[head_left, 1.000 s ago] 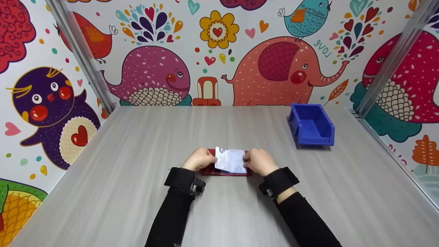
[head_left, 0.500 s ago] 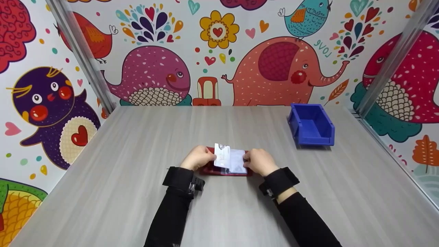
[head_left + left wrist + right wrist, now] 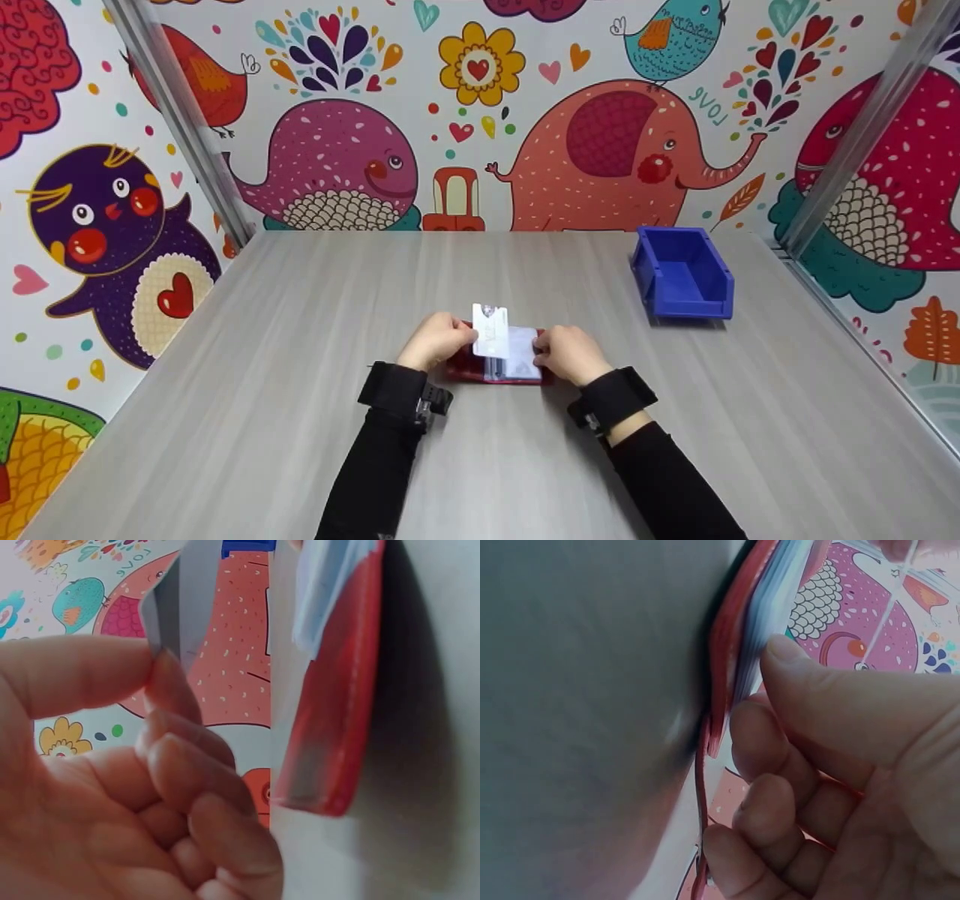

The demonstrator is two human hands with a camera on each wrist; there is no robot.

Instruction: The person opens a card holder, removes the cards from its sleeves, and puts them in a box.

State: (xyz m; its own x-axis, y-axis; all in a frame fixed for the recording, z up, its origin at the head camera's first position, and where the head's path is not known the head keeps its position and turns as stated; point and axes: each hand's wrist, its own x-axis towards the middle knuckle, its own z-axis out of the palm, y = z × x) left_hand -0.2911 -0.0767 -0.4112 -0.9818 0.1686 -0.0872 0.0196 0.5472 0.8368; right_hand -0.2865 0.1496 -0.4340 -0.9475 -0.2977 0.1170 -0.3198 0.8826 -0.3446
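A red card holder point(image 3: 465, 367) lies spread open on the table, a stack of clear plastic sleeves point(image 3: 523, 352) on its right half. My left hand point(image 3: 439, 339) pinches a white card point(image 3: 490, 330) by its left edge, thumb against index finger, and holds it up over the holder. In the left wrist view the card point(image 3: 196, 600) stands apart from the red cover point(image 3: 330, 720). My right hand point(image 3: 571, 354) grips the holder's right edge. Its thumb lies on the sleeves point(image 3: 765, 615) in the right wrist view, where a thin red strap point(image 3: 701, 795) hangs off the cover.
A blue plastic bin point(image 3: 682, 274) stands at the back right of the pale wood-grain table point(image 3: 330, 300). Printed cartoon panels point(image 3: 480, 150) and metal posts point(image 3: 180, 127) enclose the back and sides.
My left hand has raised the white card up and away from the sleeves, uncovering more of the holder's middle and left side. The right hand stays at the same edge.
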